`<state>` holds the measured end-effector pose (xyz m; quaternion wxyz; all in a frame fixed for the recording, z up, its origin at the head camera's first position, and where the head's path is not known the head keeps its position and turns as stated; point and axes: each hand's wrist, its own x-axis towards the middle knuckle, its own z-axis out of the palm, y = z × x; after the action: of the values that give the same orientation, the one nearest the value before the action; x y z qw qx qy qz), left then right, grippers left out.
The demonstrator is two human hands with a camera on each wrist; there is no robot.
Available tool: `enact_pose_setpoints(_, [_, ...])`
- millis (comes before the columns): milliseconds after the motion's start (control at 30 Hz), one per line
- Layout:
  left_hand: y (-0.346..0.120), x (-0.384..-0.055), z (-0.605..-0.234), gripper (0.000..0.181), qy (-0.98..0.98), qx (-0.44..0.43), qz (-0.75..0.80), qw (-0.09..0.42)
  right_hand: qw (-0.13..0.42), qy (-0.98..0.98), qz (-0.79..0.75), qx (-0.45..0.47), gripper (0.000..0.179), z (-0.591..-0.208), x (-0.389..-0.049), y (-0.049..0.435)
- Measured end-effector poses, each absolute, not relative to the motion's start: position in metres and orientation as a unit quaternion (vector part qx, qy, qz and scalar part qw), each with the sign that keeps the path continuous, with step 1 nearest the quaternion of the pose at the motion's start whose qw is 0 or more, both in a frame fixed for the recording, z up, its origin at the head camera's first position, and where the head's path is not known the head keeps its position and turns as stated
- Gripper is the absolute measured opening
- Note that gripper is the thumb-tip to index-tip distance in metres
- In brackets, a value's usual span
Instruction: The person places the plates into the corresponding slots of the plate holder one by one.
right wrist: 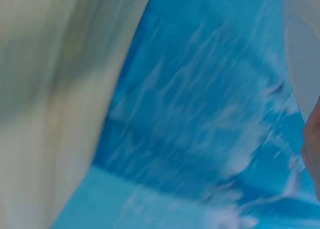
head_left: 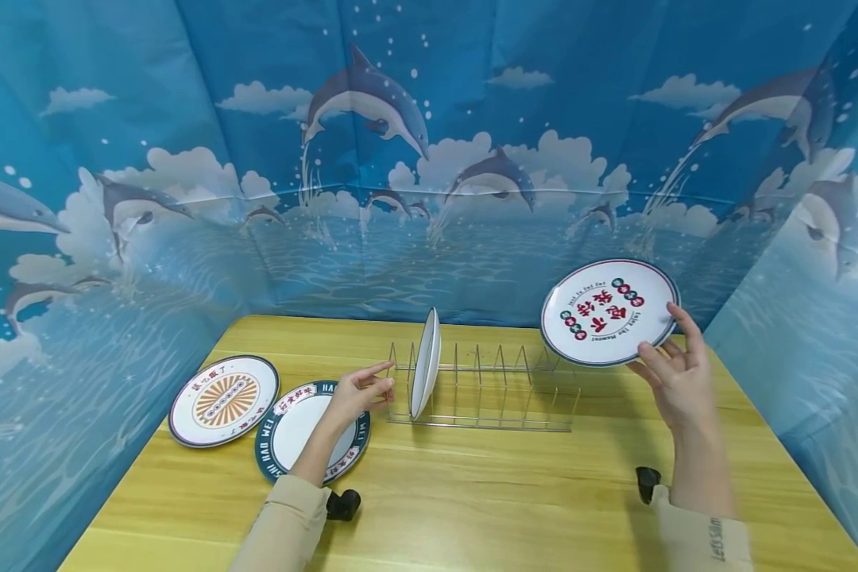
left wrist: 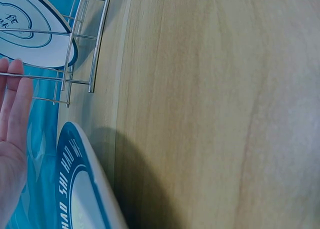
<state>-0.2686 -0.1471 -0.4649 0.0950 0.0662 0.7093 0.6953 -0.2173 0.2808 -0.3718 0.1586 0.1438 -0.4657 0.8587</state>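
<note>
In the head view, my right hand [head_left: 682, 377] pinches the lower right rim of a white plate [head_left: 604, 314] with red characters. This plate is tilted, its face toward me, above the right end of a wire dish rack [head_left: 500, 425]. At the rack's left end is my left hand [head_left: 357, 401], thumb and fingers at the end wire. In the left wrist view the wire crosses the fingers [left wrist: 19, 99]. Another plate [head_left: 427, 365] stands upright in the rack near that hand. The right wrist view catches only an edge of the held plate [right wrist: 302, 54].
A green-rimmed plate [head_left: 303, 433] lies under my left forearm. Left of it is a plate with an orange sunburst [head_left: 222, 401]. The wooden table [head_left: 486, 500] backs onto a blue dolphin-print curtain [head_left: 400, 254].
</note>
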Motion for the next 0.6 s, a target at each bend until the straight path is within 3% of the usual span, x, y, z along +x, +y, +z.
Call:
enact_pose_setpoints(300, [-0.148,-0.269,-0.467,0.048,0.706,0.07,0.698,0.097,0.102,-0.587,0.784,0.172,0.06,-0.368,-0.219,0.215])
enact_pose_setpoints(600, [-0.148,-0.268,-0.466,0.048,0.702,0.073,0.701,0.097,0.084,-0.705,0.688,0.15,0.06,-0.377,-0.224,0.159])
